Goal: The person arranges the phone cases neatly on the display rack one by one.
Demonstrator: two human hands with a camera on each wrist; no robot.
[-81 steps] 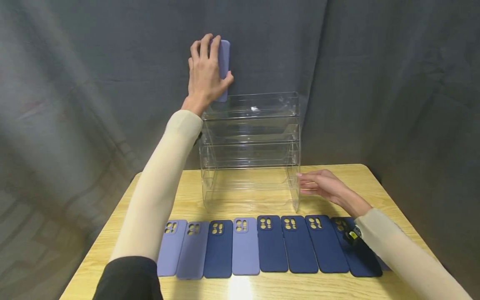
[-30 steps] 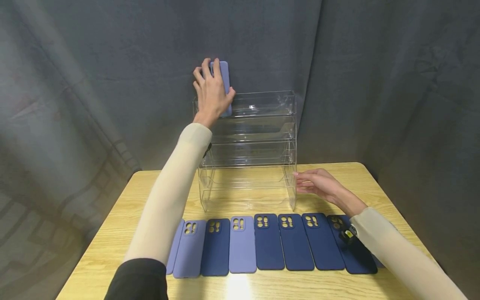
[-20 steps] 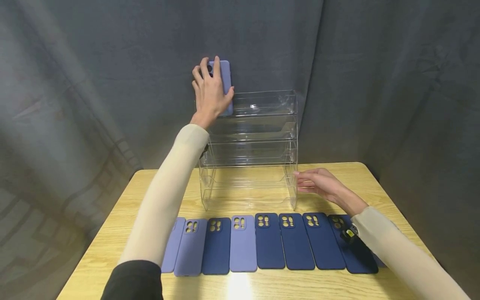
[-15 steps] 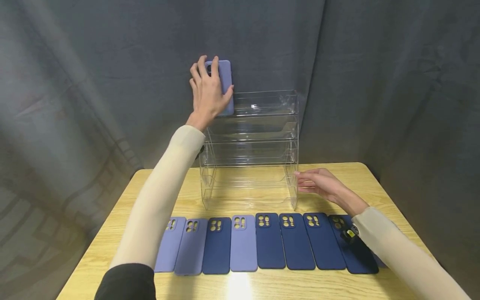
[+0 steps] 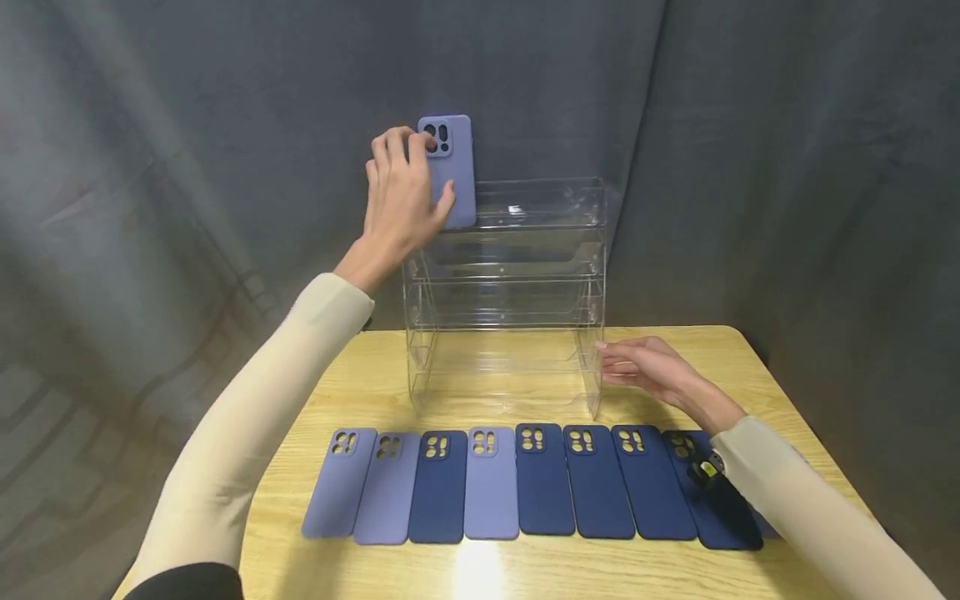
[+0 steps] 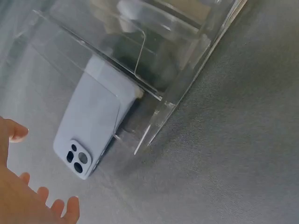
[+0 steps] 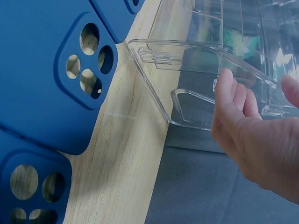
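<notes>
A lavender phone case (image 5: 459, 179) stands upright at the left end of the top tier of a clear acrylic rack (image 5: 543, 200). My left hand (image 5: 399, 196) is just left of the case, overlapping its edge in the head view. The left wrist view shows a gap between that left hand (image 6: 32, 186) and the lavender case (image 6: 91, 116), fingers loosely bent around nothing. Low on the rack's right side, my right hand (image 5: 648, 367) rests its fingertips against the clear wall. In the right wrist view, the right hand (image 7: 254, 126) has relaxed fingers at that panel.
In front of the rack, several phone cases lie in a row on the wooden table (image 5: 337, 392), some lavender like this case (image 5: 491, 492), others navy like this one (image 5: 545, 492). A grey curtain (image 5: 750, 167) hangs behind. The rack's lower tiers are transparent.
The lavender case came down into the top tier. My left hand then let go and drew back to the left and down, uncovering the camera cutouts. My right hand stayed at the rack's side.
</notes>
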